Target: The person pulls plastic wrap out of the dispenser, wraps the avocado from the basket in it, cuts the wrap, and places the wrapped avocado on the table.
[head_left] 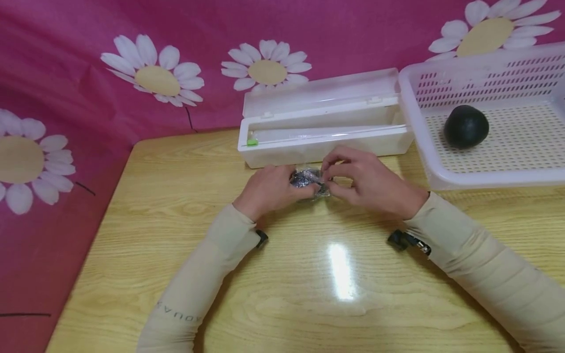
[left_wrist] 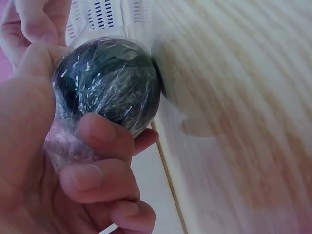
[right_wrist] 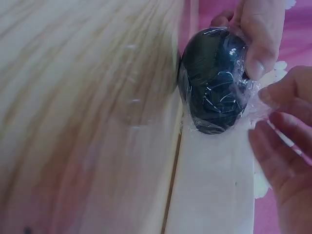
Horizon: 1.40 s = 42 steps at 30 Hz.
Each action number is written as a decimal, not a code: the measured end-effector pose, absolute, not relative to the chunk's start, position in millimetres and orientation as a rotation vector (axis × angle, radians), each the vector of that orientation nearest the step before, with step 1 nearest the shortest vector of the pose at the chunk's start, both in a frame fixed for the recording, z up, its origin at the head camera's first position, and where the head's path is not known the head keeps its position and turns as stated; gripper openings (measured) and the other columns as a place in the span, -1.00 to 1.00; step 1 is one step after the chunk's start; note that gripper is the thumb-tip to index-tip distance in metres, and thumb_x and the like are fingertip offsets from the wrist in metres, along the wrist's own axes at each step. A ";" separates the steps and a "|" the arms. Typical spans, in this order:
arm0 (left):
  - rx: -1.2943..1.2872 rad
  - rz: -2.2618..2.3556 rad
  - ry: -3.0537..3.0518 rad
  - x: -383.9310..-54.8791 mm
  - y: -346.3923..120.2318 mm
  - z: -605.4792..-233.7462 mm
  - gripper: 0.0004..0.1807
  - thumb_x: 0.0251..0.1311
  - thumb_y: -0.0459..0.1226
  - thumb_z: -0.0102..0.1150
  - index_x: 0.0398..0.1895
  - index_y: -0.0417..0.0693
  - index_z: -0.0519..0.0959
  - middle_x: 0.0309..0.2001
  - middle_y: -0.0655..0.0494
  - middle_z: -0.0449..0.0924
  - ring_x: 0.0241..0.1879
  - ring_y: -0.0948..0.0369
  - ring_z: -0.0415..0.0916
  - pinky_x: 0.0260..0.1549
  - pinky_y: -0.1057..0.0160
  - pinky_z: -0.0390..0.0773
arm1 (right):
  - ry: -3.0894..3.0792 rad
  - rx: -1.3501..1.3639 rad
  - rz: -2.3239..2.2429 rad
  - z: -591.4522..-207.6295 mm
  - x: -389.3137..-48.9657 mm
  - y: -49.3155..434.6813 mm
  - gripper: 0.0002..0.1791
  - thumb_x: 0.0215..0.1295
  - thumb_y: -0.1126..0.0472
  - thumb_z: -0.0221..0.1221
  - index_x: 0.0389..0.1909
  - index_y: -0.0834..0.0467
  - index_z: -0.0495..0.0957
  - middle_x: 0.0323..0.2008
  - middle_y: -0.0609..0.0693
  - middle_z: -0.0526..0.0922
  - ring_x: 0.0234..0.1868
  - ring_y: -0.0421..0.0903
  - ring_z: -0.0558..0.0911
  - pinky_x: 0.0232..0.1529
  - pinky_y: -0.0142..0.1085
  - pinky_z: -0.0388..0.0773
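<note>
L grip (left_wrist: 73,183) holds dark round obj. (left_wrist: 114,80) — R grip (head_left: 364,177) prob. pinches film (right_wrist: 252,104).

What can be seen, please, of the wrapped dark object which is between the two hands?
The wrapped object is rounded, slightly egg-like in the right wrist view, and black to dark green. Clear film, apparently thin plastic, covers it; it is shiny, wrinkled and bunched at one side. The object appears to rest on the wooden table, on the person's side of the open white box. The left hand holds it, while the right hand pinches loose film. What lies inside cannot be told.
</note>
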<state>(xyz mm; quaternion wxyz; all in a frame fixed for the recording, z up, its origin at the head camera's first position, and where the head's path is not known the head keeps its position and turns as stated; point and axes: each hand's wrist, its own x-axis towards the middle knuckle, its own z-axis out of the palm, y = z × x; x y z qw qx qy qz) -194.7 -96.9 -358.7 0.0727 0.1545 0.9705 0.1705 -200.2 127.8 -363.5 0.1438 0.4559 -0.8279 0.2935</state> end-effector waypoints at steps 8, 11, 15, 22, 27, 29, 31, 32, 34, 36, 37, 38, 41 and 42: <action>0.423 0.504 2.807 -198.8 -103.4 -358.3 -0.31 0.06 0.42 0.03 -0.08 0.08 0.55 -0.26 0.16 0.60 -0.30 0.19 0.52 -0.33 0.27 0.49 | -2.355 1.426 0.812 -365.6 -200.5 128.5 -0.81 0.13 0.23 0.36 -0.20 0.04 0.76 -0.25 -0.05 0.74 -0.25 -0.19 0.69 -0.24 -0.27 0.68; 0.446 0.541 2.735 -203.0 -109.1 -358.1 -0.29 0.08 0.42 0.02 -0.03 0.07 0.58 -0.24 0.18 0.60 -0.27 0.20 0.52 -0.25 0.26 0.52 | -2.324 1.450 0.825 -367.1 -200.9 128.6 -0.71 0.07 0.27 0.40 -0.15 -0.01 0.75 -0.26 -0.04 0.74 -0.25 -0.18 0.68 -0.26 -0.28 0.67; 0.492 0.579 2.649 -208.0 -115.8 -357.6 -0.29 0.10 0.42 0.02 0.02 0.09 0.59 -0.23 0.20 0.61 -0.25 0.21 0.51 -0.17 0.24 0.53 | -2.356 1.473 0.831 -367.2 -199.5 127.8 -0.70 0.09 0.24 0.38 -0.11 -0.07 0.74 -0.22 -0.04 0.70 -0.20 -0.19 0.62 -0.25 -0.30 0.64; 0.497 0.597 2.576 -212.5 -121.0 -358.1 -0.27 0.14 0.42 -0.05 0.08 0.10 0.58 -0.17 0.20 0.61 -0.21 0.22 0.52 -0.10 0.19 0.55 | -2.461 1.462 0.771 -362.6 -195.9 130.7 -0.64 0.14 0.08 0.35 0.00 -0.09 0.69 -0.15 -0.07 0.70 -0.14 -0.20 0.62 -0.17 -0.26 0.63; 0.542 0.640 2.583 -214.1 -123.5 -360.7 -0.42 0.24 0.36 -0.11 -0.16 0.16 0.62 -0.41 0.17 0.47 -0.35 0.21 0.44 -0.27 0.23 0.48 | -2.454 1.493 0.770 -363.0 -196.0 130.8 -0.63 0.13 0.09 0.34 0.01 -0.01 0.68 -0.11 -0.07 0.72 -0.06 -0.16 0.63 -0.04 -0.20 0.63; 0.557 0.658 2.586 -214.5 -123.9 -361.2 -0.44 0.27 0.34 -0.14 -0.20 0.15 0.62 -0.46 0.16 0.41 -0.39 0.22 0.41 -0.30 0.23 0.44 | -2.449 1.512 0.734 -364.4 -196.2 129.0 -0.64 0.14 0.10 0.33 0.00 0.03 0.69 -0.09 -0.04 0.70 -0.03 -0.12 0.60 0.01 -0.17 0.61; 0.558 0.676 2.583 -214.8 -123.8 -361.2 -0.41 0.30 0.32 -0.20 -0.12 0.14 0.63 -0.42 0.17 0.44 -0.36 0.23 0.42 -0.26 0.24 0.45 | -2.447 1.522 0.681 -365.2 -195.9 126.8 -0.63 0.17 0.10 0.31 0.02 0.05 0.68 -0.11 0.00 0.65 -0.04 -0.10 0.55 0.02 -0.17 0.58; 0.542 0.689 2.578 -214.7 -123.7 -360.7 -0.38 0.32 0.32 -0.25 -0.09 0.12 0.63 -0.41 0.15 0.46 -0.35 0.22 0.43 -0.24 0.23 0.46 | -2.447 1.529 0.655 -365.3 -195.6 125.6 -0.63 0.18 0.09 0.29 0.03 0.05 0.67 -0.11 0.01 0.62 -0.05 -0.09 0.53 0.03 -0.16 0.56; 0.495 0.714 2.562 -213.9 -123.6 -358.9 -0.31 0.34 0.33 -0.35 -0.01 0.11 0.62 -0.37 0.11 0.49 -0.31 0.20 0.45 -0.17 0.22 0.46 | -2.449 1.535 0.614 -364.8 -194.5 123.8 -0.64 0.20 0.08 0.27 0.03 0.06 0.67 -0.12 0.03 0.59 -0.05 -0.08 0.51 0.04 -0.15 0.54; 0.438 0.732 2.545 -212.1 -122.7 -356.7 -0.25 0.28 0.40 -0.39 0.06 0.14 0.59 -0.30 0.12 0.53 -0.24 0.20 0.48 -0.12 0.21 0.47 | -2.458 1.538 0.585 -363.5 -192.7 122.3 -0.65 0.21 0.08 0.27 0.01 0.05 0.68 -0.11 0.03 0.58 -0.03 -0.07 0.50 0.06 -0.14 0.54; 0.421 0.734 2.536 -210.9 -122.0 -355.6 -0.22 0.22 0.45 -0.35 0.05 0.14 0.59 -0.28 0.13 0.56 -0.23 0.20 0.50 -0.12 0.21 0.50 | -2.458 1.543 0.567 -362.9 -192.0 121.9 -0.67 0.22 0.08 0.26 -0.01 0.06 0.69 -0.09 0.04 0.57 -0.02 -0.06 0.50 0.08 -0.14 0.54; 0.409 0.742 2.525 -209.6 -121.3 -354.6 -0.22 0.16 0.48 -0.28 0.01 0.15 0.58 -0.29 0.12 0.56 -0.23 0.17 0.52 -0.16 0.20 0.51 | -2.461 1.547 0.548 -362.2 -191.0 121.5 -0.68 0.22 0.07 0.26 -0.03 0.07 0.70 -0.07 0.06 0.56 0.00 -0.05 0.50 0.09 -0.13 0.54; 0.420 0.725 2.512 -206.8 -120.9 -353.3 -0.24 -0.01 0.51 -0.04 0.00 0.20 0.56 -0.20 0.21 0.60 -0.18 0.20 0.54 -0.20 0.21 0.55 | -2.486 1.553 0.501 -360.2 -188.9 121.5 -0.69 0.22 0.05 0.27 -0.07 0.08 0.72 0.02 0.08 0.55 0.06 -0.04 0.50 0.15 -0.11 0.53; 0.440 0.717 2.512 -206.5 -121.6 -353.6 -0.27 -0.02 0.48 0.05 -0.02 0.19 0.55 -0.18 0.21 0.61 -0.19 0.19 0.55 -0.21 0.21 0.56 | -2.501 1.550 0.488 -359.4 -188.4 122.0 -0.68 0.21 0.03 0.28 -0.07 0.07 0.71 0.05 0.08 0.54 0.08 -0.04 0.49 0.17 -0.11 0.53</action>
